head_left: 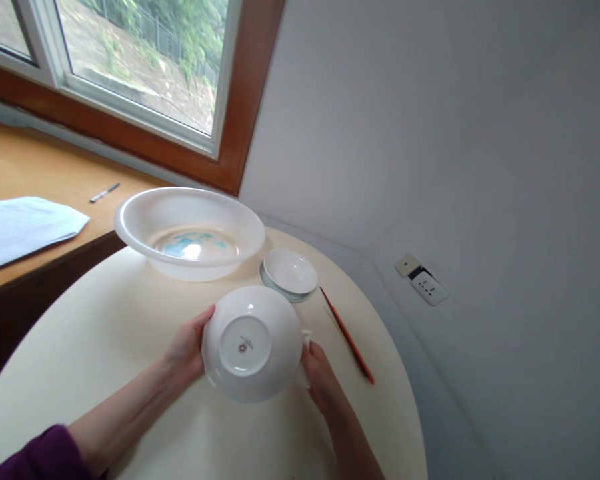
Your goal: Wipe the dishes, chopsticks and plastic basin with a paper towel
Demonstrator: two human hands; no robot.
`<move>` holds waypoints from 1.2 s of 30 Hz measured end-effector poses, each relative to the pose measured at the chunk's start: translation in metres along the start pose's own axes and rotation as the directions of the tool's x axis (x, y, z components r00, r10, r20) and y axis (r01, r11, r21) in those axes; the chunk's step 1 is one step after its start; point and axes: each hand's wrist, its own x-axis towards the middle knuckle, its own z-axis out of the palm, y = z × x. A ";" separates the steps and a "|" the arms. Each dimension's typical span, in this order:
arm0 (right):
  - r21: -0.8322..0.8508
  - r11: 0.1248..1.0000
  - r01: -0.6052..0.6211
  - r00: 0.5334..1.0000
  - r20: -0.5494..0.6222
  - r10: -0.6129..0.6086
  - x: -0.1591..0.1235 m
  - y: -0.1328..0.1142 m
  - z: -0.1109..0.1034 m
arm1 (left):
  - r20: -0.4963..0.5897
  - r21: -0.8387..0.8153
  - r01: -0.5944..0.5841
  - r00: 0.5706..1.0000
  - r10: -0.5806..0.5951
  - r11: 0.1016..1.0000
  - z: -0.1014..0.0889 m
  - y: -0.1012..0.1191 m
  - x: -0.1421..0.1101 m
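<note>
A white bowl (285,333) is tipped so that its underside, with a foot ring and a small printed mark, faces me. My left hand (187,343) grips its left side, thumb toward the rim. On the opposite side my right hand (323,377) is closed at the bowl's edge. Small white bits show by the right fingers; whether they are a handle or a cloth I cannot tell. The bowl is held above a round cream table (130,333). The inside of the bowl is hidden.
Behind the bowl stands a large translucent plastic basin (145,220). Beside it a small white bowl (290,270) rests on a dish (280,291). Reddish-brown chopsticks (347,335) lie at the right. Papers (25,227) and a pen (105,192) lie on the wooden desk (65,160).
</note>
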 end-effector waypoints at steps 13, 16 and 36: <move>0.152 0.975 -0.163 0.981 0.126 0.145 -0.008 0.000 0.006 | -0.030 -0.029 -0.038 0.999 0.037 0.999 -0.002 0.003 0.002; 0.184 0.943 -0.277 0.930 0.297 0.215 -0.008 0.009 0.000 | -0.057 -0.049 -0.043 0.998 0.040 0.998 0.001 0.003 0.000; 0.350 0.868 -0.352 0.913 0.334 0.235 -0.017 0.017 0.039 | -0.070 -0.097 -0.169 0.984 0.162 0.981 0.005 0.005 -0.004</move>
